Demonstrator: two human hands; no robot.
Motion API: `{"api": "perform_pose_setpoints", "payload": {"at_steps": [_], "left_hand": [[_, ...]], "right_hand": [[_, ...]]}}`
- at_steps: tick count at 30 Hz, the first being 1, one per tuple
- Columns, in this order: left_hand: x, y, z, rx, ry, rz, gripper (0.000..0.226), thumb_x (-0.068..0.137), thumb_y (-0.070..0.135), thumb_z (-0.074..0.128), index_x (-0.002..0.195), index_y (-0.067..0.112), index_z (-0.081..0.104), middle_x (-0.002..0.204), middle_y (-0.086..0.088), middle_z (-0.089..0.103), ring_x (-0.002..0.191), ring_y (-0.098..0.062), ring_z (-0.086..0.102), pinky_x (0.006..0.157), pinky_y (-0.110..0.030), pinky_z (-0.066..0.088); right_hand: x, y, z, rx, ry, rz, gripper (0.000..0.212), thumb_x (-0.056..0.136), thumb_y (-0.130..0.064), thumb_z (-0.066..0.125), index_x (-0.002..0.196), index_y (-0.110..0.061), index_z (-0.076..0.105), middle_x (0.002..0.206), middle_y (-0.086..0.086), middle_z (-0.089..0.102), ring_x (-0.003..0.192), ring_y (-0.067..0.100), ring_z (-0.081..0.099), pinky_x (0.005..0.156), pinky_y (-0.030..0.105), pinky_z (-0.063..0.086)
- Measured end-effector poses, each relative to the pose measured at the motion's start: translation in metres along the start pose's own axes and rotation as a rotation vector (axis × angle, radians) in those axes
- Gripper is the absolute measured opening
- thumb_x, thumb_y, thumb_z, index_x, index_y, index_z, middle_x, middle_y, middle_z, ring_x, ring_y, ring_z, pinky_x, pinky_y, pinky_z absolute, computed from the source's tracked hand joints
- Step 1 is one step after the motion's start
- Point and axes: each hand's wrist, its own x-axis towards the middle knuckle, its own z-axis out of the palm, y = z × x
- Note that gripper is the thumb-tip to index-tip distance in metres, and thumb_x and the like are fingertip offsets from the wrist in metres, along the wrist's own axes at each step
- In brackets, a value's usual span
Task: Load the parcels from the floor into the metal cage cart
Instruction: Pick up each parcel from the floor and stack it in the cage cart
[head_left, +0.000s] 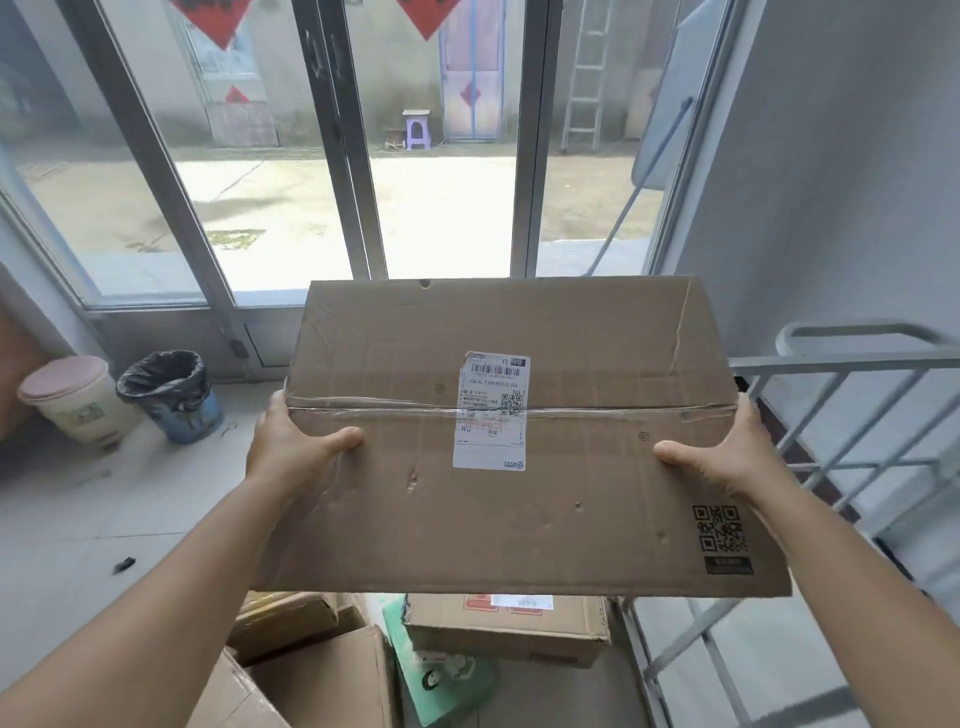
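A wide, flat cardboard parcel (519, 493) with a white shipping label and a black QR print is held up in front of me, taped across its middle. My left hand (291, 441) grips its left edge, thumb on top. My right hand (727, 452) grips its right edge the same way. The grey metal cage cart (841, 415) stands to the right, its barred side and top rail just beyond the parcel's right end. Below the held parcel, several more parcels lie on the floor, among them a brown box (509, 629) and a green bag (441, 675).
Two bins stand on the floor at the left: a beige one with a pink lid (78, 400) and a blue one lined with a black bag (171, 395). Glass sliding doors (343, 156) fill the wall ahead. A grey wall rises on the right.
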Motion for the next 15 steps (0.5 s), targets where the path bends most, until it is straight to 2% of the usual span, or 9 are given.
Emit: {"api": "perform_pose_setpoints", "payload": {"at_steps": [3,7,11,15], "left_hand": [[-0.012,0.024,-0.008,-0.031,-0.039,0.047,0.082,0.066,0.033,0.087,0.135,0.018,0.043,0.132,-0.007,0.052,0.117,-0.027,0.053,0.087,-0.031,0.039],[-0.022,0.056,-0.016,-0.046,-0.081,0.119,0.081,0.064,0.036,0.088,0.131,0.016,0.046,0.129,-0.009,0.054,0.117,-0.028,0.054,0.094,-0.036,0.042],[-0.034,0.090,-0.013,-0.060,-0.127,0.212,0.077,0.063,0.036,0.088,0.127,0.016,0.050,0.125,-0.008,0.056,0.117,-0.028,0.054,0.098,-0.039,0.043],[-0.044,0.122,0.002,-0.071,-0.203,0.275,0.086,0.060,0.043,0.088,0.131,0.016,0.047,0.129,-0.007,0.055,0.120,-0.029,0.052,0.102,-0.044,0.043]], "right_hand": [[-0.028,-0.009,-0.035,0.001,0.056,0.026,0.119,0.055,-0.039,0.092,0.147,-0.015,0.021,0.146,0.012,0.042,0.131,0.031,0.044,0.110,0.044,0.035],[-0.063,-0.014,-0.081,-0.006,0.143,0.047,0.141,0.028,-0.066,0.082,0.146,-0.020,0.019,0.143,0.012,0.045,0.129,0.031,0.048,0.107,0.050,0.039],[-0.094,-0.013,-0.120,0.016,0.233,0.067,0.132,0.038,-0.059,0.088,0.145,-0.021,0.021,0.142,0.011,0.046,0.127,0.031,0.048,0.105,0.050,0.041],[-0.119,0.001,-0.156,0.037,0.342,0.101,0.127,0.035,-0.059,0.088,0.140,-0.023,0.026,0.138,0.009,0.050,0.124,0.030,0.051,0.104,0.050,0.042]]}}
